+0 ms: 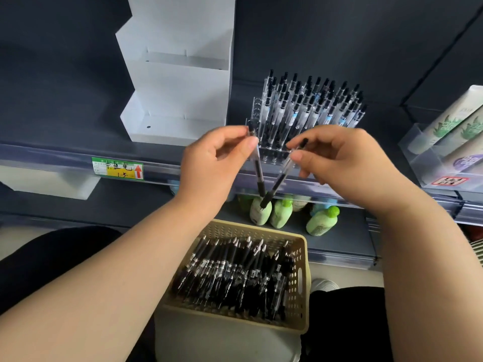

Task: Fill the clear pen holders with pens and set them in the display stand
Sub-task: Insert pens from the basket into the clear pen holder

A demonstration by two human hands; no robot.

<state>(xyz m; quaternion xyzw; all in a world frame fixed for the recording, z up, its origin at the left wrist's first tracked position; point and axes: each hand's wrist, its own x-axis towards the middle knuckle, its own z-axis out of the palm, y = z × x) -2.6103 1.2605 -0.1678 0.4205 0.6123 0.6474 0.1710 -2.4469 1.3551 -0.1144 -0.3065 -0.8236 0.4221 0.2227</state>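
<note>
My left hand [214, 158] pinches a black pen [258, 173] near its top, tip pointing down. My right hand [339, 155] pinches a second black pen [281, 176], slanted down to the left so that the two tips nearly meet. Both hands hover in front of the shelf edge, just before a clear pen holder [271, 150] on the shelf. That holder carries several upright pens [313, 105], and its front-left slots look vacant. A white tiered display stand [177, 82] stands to its left with nothing in its trays. Below, a beige perforated basket [298, 278] holds several loose black pens [235, 273].
A yellow-green price tag [117, 168] sits on the shelf rail at left. Green bottles [281, 212] stand on the lower shelf behind the basket. A clear bin of tubes [454, 137] occupies the shelf at right. My dark-clothed knees flank the basket.
</note>
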